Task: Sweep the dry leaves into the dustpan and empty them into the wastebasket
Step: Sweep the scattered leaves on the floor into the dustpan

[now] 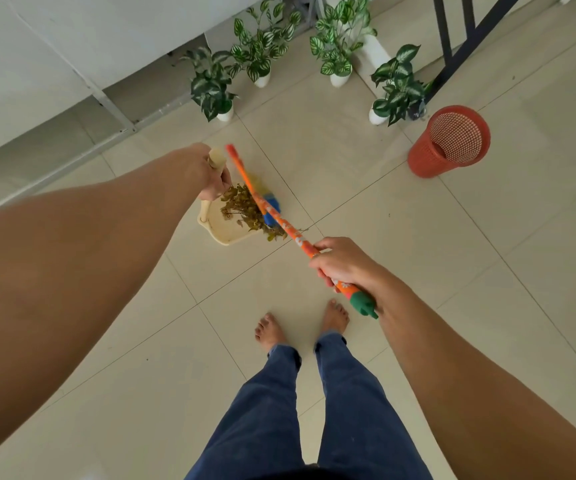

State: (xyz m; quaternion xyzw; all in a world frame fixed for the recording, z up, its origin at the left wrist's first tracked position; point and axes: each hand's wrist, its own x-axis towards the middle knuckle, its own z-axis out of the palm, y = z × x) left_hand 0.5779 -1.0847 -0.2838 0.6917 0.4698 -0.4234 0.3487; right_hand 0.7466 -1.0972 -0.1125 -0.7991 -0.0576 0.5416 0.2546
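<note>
On the near side of the dustpan (222, 233), the person's right hand (343, 263) is closed round the orange broom (302, 242) close to its green end cap. The dry leaves (239, 204) lie mostly heaped in the dustpan, a few at its lip. The left hand (207, 171) grips the dustpan's upright handle. The leaves look light and brittle, so they would likely scatter if jolted; carrying the pan level by that handle seems safest. Beyond the dustpan, to its right, stands the red mesh wastebasket (431, 161).

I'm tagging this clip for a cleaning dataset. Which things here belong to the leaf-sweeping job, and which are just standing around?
In the job: dry leaves, dustpan, broom, wastebasket, left hand, right hand.

Just standing about: four potted plants, black metal frame.
</note>
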